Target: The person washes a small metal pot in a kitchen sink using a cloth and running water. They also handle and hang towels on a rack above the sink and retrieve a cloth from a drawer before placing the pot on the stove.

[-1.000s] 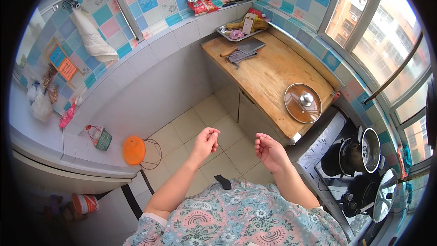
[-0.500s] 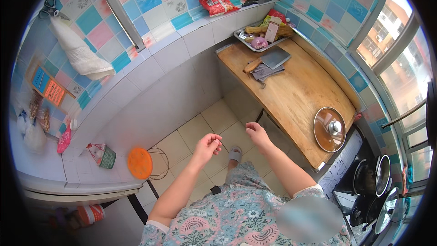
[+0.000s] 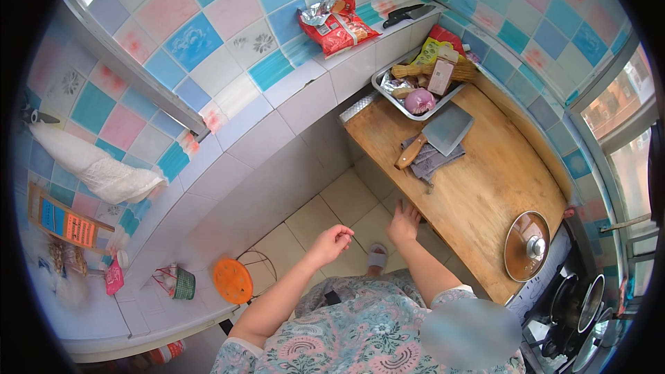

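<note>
My right hand (image 3: 404,225) reaches to the near-left edge of a wooden worktop (image 3: 478,194), its fingers stretched out and apart. Whether the fingertips touch the side below that edge, I cannot tell. My left hand (image 3: 331,246) hangs in the air over the floor, fingers curled in, with nothing visible in it. On the worktop a cleaver (image 3: 450,129) with a wooden handle lies across a folded grey cloth (image 3: 438,162). Behind it, a metal tray (image 3: 378,84) holds a purple onion (image 3: 419,101), a small pale box (image 3: 442,76), a straw-coloured bundle (image 3: 410,70) and packets.
A glass lid (image 3: 525,249) rests at the worktop's near right end, beside a stove with a pan (image 3: 591,303). A red snack bag (image 3: 338,28) and a black-handled knife (image 3: 402,15) lie on the tiled ledge. An orange stool (image 3: 233,281) and a green basket (image 3: 183,284) are at left.
My right hand has moved forward to the worktop's edge, its fingers straightening. My left hand stays curled and has shifted slightly. The whole view has turned, with the worktop now lower and further right.
</note>
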`<state>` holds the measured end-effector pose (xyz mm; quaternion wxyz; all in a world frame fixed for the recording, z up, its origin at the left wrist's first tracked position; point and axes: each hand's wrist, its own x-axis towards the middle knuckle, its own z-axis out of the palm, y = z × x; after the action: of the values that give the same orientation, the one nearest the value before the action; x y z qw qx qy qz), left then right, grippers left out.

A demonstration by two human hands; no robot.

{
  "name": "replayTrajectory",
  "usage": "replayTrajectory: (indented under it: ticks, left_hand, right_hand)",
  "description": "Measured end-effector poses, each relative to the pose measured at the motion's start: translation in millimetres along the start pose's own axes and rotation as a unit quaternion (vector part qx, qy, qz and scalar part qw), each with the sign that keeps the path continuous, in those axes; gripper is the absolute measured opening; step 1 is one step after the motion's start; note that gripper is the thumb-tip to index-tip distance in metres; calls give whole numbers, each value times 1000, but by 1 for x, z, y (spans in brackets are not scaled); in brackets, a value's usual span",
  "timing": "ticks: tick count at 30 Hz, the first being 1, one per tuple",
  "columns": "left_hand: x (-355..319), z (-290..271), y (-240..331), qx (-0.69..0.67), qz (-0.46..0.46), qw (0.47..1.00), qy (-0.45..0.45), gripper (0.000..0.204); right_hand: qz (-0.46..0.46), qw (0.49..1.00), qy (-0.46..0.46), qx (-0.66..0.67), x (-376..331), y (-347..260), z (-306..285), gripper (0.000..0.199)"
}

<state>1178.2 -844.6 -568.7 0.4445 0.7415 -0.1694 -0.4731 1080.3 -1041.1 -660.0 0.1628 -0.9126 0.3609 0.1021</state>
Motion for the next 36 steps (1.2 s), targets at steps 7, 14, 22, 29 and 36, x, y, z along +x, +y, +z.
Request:
replayTrajectory:
  ticks: [7, 14, 22, 29, 36]
  left_hand:
    - [32, -14, 13, 272, 212, 938, 44, 28]
    - [72, -55, -54, 395, 191, 898, 26, 58]
    - [82, -103, -89, 401, 246, 882, 27, 65]
    - [69, -73, -49, 454, 200, 861, -110, 49]
    - [67, -11, -32, 526, 200, 825, -46, 53]
  right_hand:
    - [-125, 986, 63, 86, -74, -73, 30, 56]
    - [-159, 972, 73, 158, -115, -145, 30, 59]
    - [-202, 971, 61, 111, -121, -174, 62, 62]
    - [-174, 981, 50, 62, -121, -135, 52, 62]
    - [-150, 986, 30, 64, -119, -81, 39, 62]
